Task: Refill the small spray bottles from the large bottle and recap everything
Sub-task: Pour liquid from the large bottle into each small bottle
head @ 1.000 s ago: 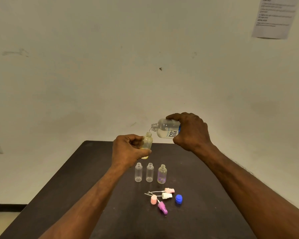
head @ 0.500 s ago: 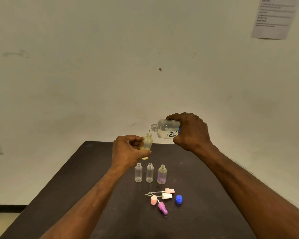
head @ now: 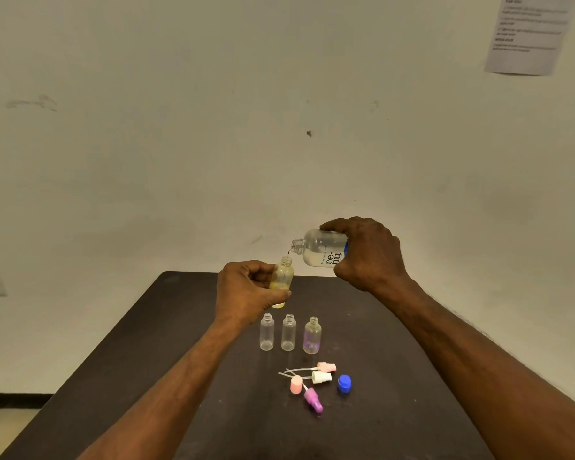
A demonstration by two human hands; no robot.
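The right hand [head: 367,255] covers the base of the large bottle [head: 321,252], and the label shows only part of its lettering. The left hand [head: 246,292] hides one side of the yellow spray bottle [head: 283,277]. The paper notice [head: 530,34] on the wall is cut by the top edge (its print too blurred to read). The bench [head: 130,343] runs off the bottom edge.

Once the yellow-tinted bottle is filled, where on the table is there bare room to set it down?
Bare dark tabletop lies left of the three standing clear small bottles, and more lies right of the blue round cap. It is crowded in the middle, where the loose spray tops cluster just in front of the bottles.
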